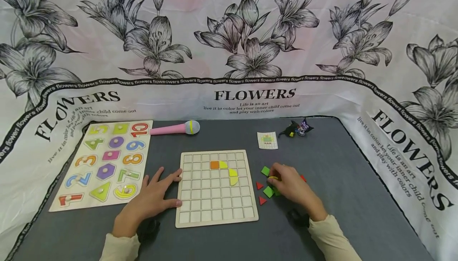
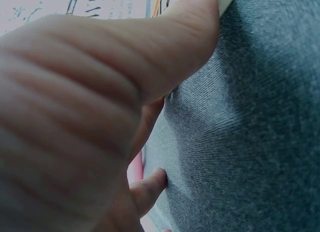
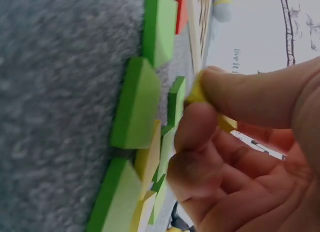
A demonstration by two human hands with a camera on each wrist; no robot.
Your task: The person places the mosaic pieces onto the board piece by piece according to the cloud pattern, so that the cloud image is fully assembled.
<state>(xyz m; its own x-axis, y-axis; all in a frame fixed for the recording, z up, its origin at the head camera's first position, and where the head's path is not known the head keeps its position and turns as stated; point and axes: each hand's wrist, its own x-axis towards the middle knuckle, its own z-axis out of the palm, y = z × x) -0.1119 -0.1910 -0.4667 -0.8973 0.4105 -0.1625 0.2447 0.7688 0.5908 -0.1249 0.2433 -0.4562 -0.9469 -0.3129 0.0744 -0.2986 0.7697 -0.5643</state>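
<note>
A wooden grid board (image 1: 211, 204) lies on the dark table, with an orange square (image 1: 214, 165) and several yellow pieces (image 1: 233, 172) in its upper cells. My left hand (image 1: 152, 197) has its fingers spread, thumb and fingertips touching the board's left edge. To the right of the board, my right hand (image 1: 293, 185) pinches a yellow piece (image 3: 196, 93) between thumb and index finger, above a loose pile. In the right wrist view, green squares (image 3: 135, 104) and other yellow pieces (image 3: 148, 154) lie below the fingers. Red triangles (image 1: 262, 201) lie beside the board; the hand covers part of the pile.
A small pattern card (image 1: 267, 140) lies behind the pile, next to a dark figurine (image 1: 297, 128). At the left is a number-and-shape puzzle board (image 1: 87, 173), with a pink toy microphone (image 1: 175, 128) at its top right corner. A flower-printed cloth (image 1: 179, 98) borders the table.
</note>
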